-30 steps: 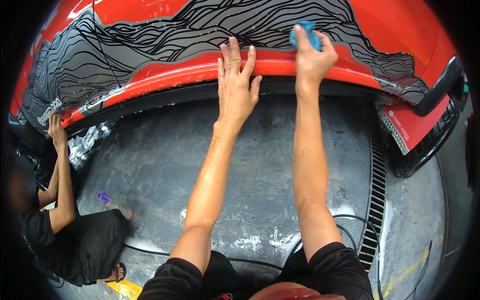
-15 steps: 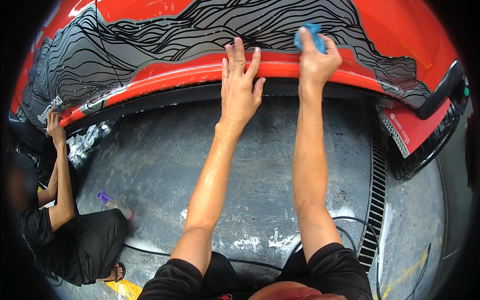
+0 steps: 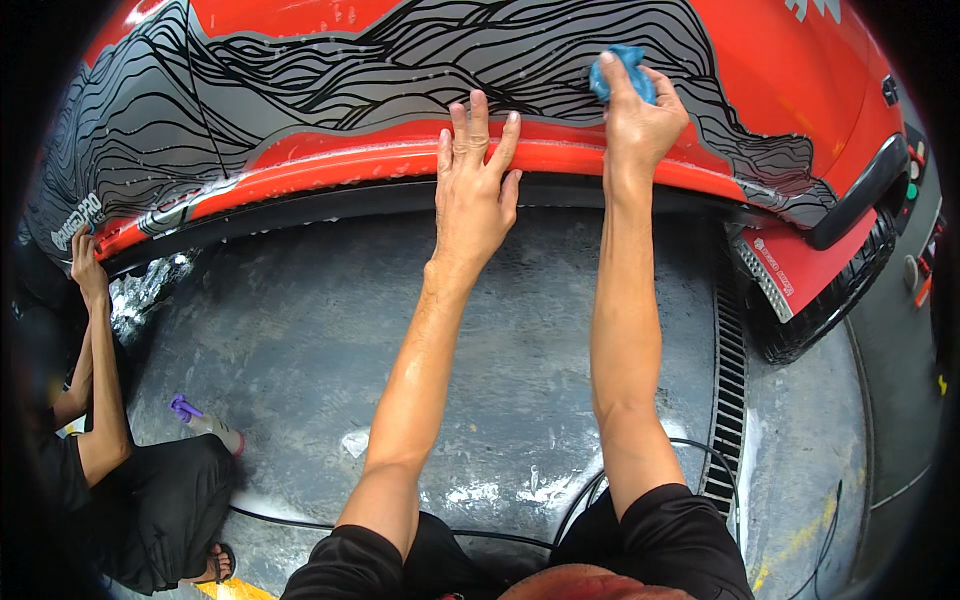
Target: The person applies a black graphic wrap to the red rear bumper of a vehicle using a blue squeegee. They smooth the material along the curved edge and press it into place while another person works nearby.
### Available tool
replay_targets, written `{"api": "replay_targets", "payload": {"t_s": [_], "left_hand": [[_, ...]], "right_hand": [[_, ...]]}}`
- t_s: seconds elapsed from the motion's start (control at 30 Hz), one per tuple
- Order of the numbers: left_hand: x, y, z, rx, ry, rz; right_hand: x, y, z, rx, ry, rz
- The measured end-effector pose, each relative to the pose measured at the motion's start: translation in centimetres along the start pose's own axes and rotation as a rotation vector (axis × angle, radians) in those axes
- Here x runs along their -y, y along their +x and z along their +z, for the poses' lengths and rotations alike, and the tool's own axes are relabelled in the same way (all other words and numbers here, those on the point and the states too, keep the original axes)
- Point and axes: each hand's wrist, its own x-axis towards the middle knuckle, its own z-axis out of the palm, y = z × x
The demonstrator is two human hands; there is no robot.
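Observation:
In front of me is the lower side of a red car [image 3: 810, 120], covered partly by a grey decal [image 3: 300, 85] with wavy black lines. My left hand [image 3: 474, 195] lies on the red lower edge of the panel, fingers spread, holding nothing. Farther right, my right hand [image 3: 642, 125] grips a crumpled blue cloth [image 3: 624, 75] against the decal. Its thumb and fingers pinch the cloth, which hides part of the surface beneath. Small white suds or drops dot the panel and its lower edge.
At the left, a crouching person in black reaches a hand [image 3: 88, 268] to the panel. Near them lies a spray bottle [image 3: 205, 422] with a purple head. A black hose [image 3: 500, 538] crosses the wet floor. A drain grate [image 3: 728, 390] and a tyre [image 3: 850, 290] are at the right.
My right hand still grips the blue cloth, at nearly the same place on the decal. My left hand stays spread on the edge. The view has shifted slightly, showing more at the right.

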Motion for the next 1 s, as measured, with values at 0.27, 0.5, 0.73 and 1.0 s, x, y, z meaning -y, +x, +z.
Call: {"api": "replay_targets", "payload": {"t_s": [0.27,0.5,0.73,1.0], "left_hand": [[-0.1,-0.3,0.0,0.008,-0.033,-0.018],[0.0,-0.1,0.1,-0.014,0.002,0.007],[0.8,-0.3,0.5,-0.182,-0.038,0.034],[-3.9,2.7,-2.5,-0.268,-0.629,-0.136]], "right_hand": [[0.2,-0.4,-0.2,0.037,-0.067,-0.046],[0.5,-0.7,0.3,-0.037,0.002,0.011],[0.7,-7.4,1.8,0.299,-0.184,-0.047],[-0.1,-4.5,-5.7,0.712,0.756,0.602]]}}
